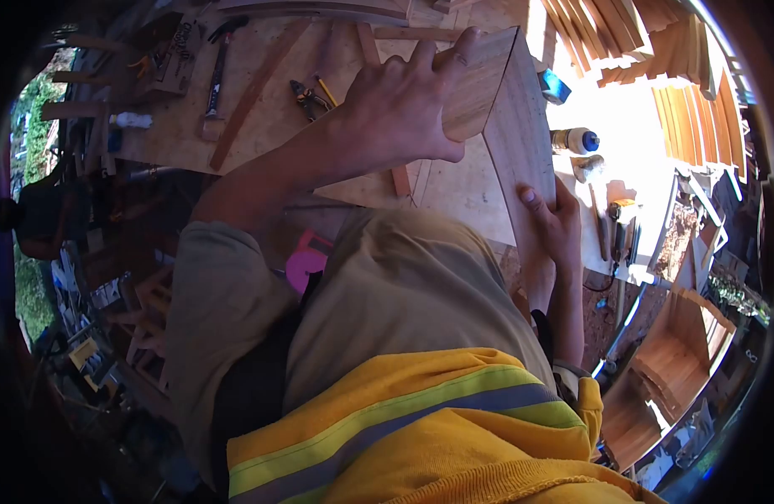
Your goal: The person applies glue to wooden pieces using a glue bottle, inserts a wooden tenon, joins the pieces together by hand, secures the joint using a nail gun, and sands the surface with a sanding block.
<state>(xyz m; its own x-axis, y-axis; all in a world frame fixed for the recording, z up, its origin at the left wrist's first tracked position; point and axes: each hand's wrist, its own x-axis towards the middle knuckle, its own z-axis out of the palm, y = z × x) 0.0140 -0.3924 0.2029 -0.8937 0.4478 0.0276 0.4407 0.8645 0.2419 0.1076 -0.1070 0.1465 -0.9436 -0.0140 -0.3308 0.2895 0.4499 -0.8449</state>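
Observation:
My left hand (404, 105) is closed around a wooden board (479, 92), its fingers along the upper side and the thumb at the lower edge. That board meets a longer wooden board (521, 134) along a slanted, mitred line, the two forming a corner. My right hand (555, 220) grips the longer board lower down, thumb on its face and fingers round the far edge. The lower end of the longer board passes beside my body and is partly hidden. Whether the two boards are fixed together I cannot tell.
On the workbench (269, 76) lie a hammer (217, 80), pliers (305, 99), a pencil (326, 91) and wood strips (257, 97). A bottle (576, 140) and tools stand at right, near stacked curved wood pieces (698, 122). A wooden cabinet part (668, 378) sits lower right.

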